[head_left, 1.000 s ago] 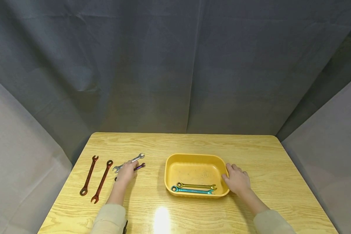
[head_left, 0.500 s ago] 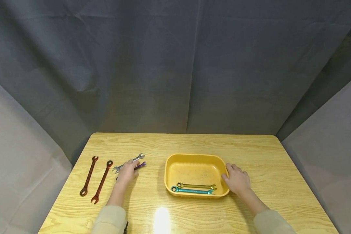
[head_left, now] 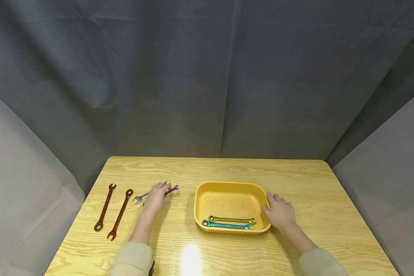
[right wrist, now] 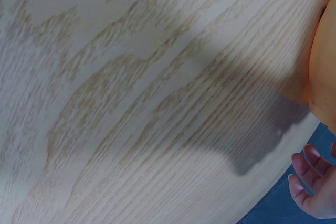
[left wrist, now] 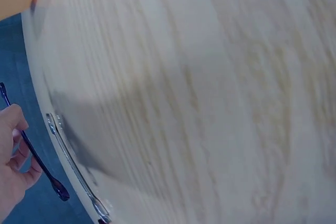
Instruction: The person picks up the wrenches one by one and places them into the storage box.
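A thin purple combination wrench [head_left: 172, 190] is pinched between the thumb and fingers of my left hand [head_left: 156, 196]; the left wrist view shows the purple wrench [left wrist: 38, 160] running across the palm side, the fingers curled at it. Partly covered by that hand, a silver double open-end wrench [head_left: 140, 199] lies on the table. My right hand [head_left: 280, 211] grips the right end of a yellow plastic bin [head_left: 229, 183], thumb over the rim and index finger outside. In the right wrist view its other fingers [right wrist: 303, 169] hang loosely curled beside the bin wall.
Inside the bin, a gold wrench [head_left: 232, 219] and a teal wrench [head_left: 227, 225] lie side by side along the near wall. Two red wrenches [head_left: 105, 207] [head_left: 120, 214] rest at the table's left. A dark curtain [head_left: 172, 96] hangs behind the wooden table [head_left: 317, 184].
My left hand has moved right and away from me with the purple wrench, which has shifted along with it. My right hand and the bin have stayed put.
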Action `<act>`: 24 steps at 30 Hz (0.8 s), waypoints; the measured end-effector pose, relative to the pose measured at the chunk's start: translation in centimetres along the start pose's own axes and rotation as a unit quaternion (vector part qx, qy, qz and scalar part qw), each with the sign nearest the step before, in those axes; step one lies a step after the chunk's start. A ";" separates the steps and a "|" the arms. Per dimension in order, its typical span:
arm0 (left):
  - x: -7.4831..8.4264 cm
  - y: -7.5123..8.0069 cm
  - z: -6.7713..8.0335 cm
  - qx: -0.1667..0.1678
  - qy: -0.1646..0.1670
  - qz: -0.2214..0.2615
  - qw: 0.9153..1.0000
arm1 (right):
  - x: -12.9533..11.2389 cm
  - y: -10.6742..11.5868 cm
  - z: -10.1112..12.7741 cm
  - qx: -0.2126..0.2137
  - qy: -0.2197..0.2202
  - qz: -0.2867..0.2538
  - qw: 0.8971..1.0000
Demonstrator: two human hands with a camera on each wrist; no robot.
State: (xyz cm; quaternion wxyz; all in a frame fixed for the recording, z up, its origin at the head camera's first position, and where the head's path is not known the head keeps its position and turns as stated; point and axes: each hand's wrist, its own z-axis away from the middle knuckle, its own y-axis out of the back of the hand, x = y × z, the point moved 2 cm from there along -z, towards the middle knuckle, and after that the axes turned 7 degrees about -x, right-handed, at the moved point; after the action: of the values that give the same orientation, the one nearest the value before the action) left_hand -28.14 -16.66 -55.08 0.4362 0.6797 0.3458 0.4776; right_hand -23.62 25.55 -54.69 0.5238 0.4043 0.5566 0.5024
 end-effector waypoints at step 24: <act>4.8 1.2 -1.5 0.021 -0.063 -0.006 0.998 | 0.0 0.1 0.0 0.007 0.003 0.003 1.000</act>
State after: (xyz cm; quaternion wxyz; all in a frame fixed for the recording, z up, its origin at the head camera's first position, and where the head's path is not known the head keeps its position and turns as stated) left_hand -27.99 -12.44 -52.08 0.4458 0.7154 0.3320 0.4234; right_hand -23.58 25.53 -54.61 0.5182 0.4079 0.5602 0.5013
